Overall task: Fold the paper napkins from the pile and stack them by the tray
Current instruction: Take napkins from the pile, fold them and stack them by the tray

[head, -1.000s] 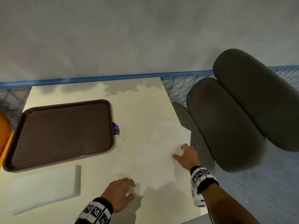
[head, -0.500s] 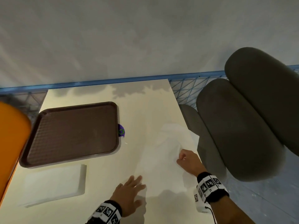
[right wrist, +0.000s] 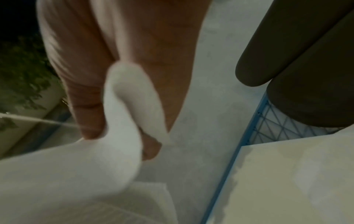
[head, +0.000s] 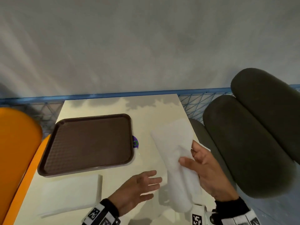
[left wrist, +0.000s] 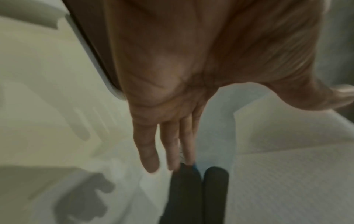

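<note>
A brown tray [head: 87, 143] lies on the cream table [head: 146, 114]. In front of it sits a stack of folded white napkins [head: 69, 195]. My right hand [head: 199, 161] holds one white napkin [head: 175, 143] in the air above the table's right side, thumb on one face and fingers on the other. In the right wrist view the napkin [right wrist: 122, 121] hangs bent between the thumb and fingers [right wrist: 84, 91]. My left hand [head: 146, 181] hovers open just left of the napkin and holds nothing, its fingers [left wrist: 147, 151] straight. More white napkin paper [left wrist: 287, 181] lies below it.
An orange chair [head: 16, 143] stands at the table's left edge. A dark grey padded chair [head: 243, 143] is close on the right. Blue mesh railing [head: 191, 106] runs behind the table. A small purple sticker [head: 135, 142] lies beside the tray.
My right hand gripped a napkin on the table's right side and lifted it. My left hand rose off the table and opened beside the napkin.
</note>
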The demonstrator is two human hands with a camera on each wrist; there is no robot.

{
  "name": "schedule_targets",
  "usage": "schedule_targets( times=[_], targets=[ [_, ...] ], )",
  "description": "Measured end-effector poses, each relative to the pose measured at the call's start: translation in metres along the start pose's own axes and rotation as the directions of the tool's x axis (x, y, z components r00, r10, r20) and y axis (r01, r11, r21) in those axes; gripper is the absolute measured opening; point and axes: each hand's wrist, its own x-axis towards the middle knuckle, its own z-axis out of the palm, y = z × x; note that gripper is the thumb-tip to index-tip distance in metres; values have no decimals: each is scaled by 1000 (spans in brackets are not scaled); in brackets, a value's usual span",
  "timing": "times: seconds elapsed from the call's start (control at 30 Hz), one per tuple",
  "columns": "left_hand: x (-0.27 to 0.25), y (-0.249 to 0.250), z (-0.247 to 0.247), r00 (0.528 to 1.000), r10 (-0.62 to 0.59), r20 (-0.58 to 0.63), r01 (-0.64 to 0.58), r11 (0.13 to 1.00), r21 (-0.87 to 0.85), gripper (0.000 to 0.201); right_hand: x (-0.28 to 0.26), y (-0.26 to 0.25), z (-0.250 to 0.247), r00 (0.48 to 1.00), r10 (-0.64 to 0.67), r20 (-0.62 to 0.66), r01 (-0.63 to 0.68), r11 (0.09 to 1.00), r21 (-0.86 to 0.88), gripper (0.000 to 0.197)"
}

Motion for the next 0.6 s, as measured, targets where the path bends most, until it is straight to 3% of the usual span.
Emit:
schedule_targets(
  times=[0.13,0.23,0.4,0.47,0.6],
  targets=[
    [-21,28,0,990,133,46,-121,970,-212,81,-1,-2,25,990,-48,-132,68,986,153,37],
    [-41,45,-6,977,211,17,-201,950,-239,60,-4,1,34,978,-36,-208,62,991,118,34],
    [-70,71,-33,930,336,-149,-342,939,-17,46,-10,7,42,965,-38,-259,25,998,-52,32],
    [-82,78,-43,897,400,-190,-389,916,93,43,-12,6,46,977,-39,-211,27,998,-60,26],
    [-102,89,-55,827,520,-213,-466,847,257,40,-13,7,52,992,-49,-113,39,995,-89,35]
  ],
)
